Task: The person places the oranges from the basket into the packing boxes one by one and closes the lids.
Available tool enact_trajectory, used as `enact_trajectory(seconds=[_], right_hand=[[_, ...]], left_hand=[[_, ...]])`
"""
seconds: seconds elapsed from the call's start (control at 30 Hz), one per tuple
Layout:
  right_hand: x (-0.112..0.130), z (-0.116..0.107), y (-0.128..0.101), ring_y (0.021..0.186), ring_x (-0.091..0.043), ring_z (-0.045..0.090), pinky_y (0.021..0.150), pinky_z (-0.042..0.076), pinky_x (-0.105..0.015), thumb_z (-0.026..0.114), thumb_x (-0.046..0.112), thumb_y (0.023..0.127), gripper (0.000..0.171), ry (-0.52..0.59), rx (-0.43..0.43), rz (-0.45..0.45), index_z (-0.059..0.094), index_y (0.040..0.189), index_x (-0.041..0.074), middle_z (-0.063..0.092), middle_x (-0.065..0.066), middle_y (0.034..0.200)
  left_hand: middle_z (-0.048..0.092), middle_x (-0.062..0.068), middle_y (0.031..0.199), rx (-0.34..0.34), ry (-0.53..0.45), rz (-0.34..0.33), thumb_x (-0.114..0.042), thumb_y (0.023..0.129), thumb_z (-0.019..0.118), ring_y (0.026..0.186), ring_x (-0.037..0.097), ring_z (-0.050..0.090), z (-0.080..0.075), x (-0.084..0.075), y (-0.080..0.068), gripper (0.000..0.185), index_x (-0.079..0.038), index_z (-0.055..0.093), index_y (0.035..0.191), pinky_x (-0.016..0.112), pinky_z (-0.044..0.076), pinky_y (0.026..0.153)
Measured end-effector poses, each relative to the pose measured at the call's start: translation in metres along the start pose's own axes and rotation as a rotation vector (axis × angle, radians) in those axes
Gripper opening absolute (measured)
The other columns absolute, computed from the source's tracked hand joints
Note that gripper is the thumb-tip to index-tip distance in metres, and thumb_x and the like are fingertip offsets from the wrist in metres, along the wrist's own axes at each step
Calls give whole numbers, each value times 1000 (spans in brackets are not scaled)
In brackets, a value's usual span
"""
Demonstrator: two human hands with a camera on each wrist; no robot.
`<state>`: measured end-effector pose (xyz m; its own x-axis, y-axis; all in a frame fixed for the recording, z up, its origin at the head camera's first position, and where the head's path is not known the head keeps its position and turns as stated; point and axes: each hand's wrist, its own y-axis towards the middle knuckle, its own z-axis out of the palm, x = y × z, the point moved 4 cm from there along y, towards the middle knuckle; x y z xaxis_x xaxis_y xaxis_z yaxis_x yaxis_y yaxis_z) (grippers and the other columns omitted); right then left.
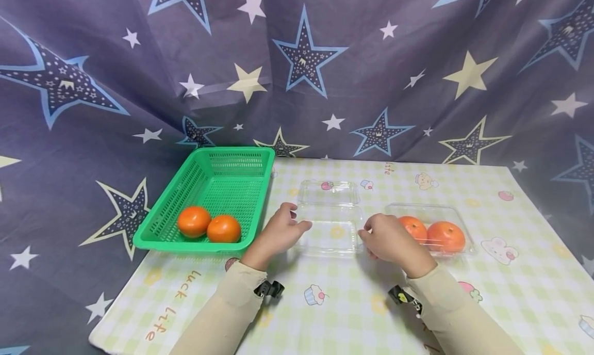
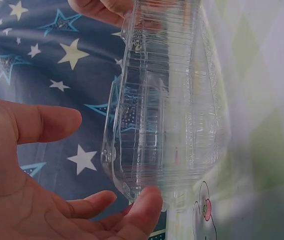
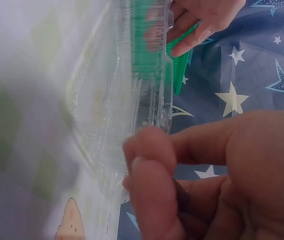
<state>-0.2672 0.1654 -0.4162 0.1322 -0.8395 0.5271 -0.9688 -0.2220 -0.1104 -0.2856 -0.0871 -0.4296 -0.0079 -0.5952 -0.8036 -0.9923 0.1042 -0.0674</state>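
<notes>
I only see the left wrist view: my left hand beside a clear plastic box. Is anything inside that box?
Observer: No. The head view shows the clear box open and empty, its lid folded back.
Operator: Where is the right hand?
Observer: The right hand is at the box's right edge, with its fingers curled against the rim. Whether they pinch it is unclear.
Operator: Any fruit around?
Observer: Two oranges lie in a green basket to the left. Two more oranges sit in a second clear box to the right.
</notes>
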Motion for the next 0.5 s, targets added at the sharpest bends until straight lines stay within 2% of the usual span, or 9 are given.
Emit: enact_trajectory(seconds=[0.3, 0.5], right_hand=[[-1, -1, 0, 45, -13, 60, 52, 48, -29, 61, 21, 102, 30, -5, -24, -3, 69, 113, -6, 61, 5, 50], [0, -1, 0, 45, -13, 61, 51, 48, -29, 61, 20, 102, 28, 0, -20, 0, 69, 109, -5, 62, 5, 50]], left_hand=[[54, 24, 143, 2, 15, 23, -35, 96, 67, 127, 36, 59, 0, -3, 0, 67, -1, 41, 147, 52, 47, 106], [47, 27, 147, -33, 120, 80, -34, 97, 66, 131, 39, 54, -2, -12, -6, 69, 2, 38, 149, 52, 44, 112]])
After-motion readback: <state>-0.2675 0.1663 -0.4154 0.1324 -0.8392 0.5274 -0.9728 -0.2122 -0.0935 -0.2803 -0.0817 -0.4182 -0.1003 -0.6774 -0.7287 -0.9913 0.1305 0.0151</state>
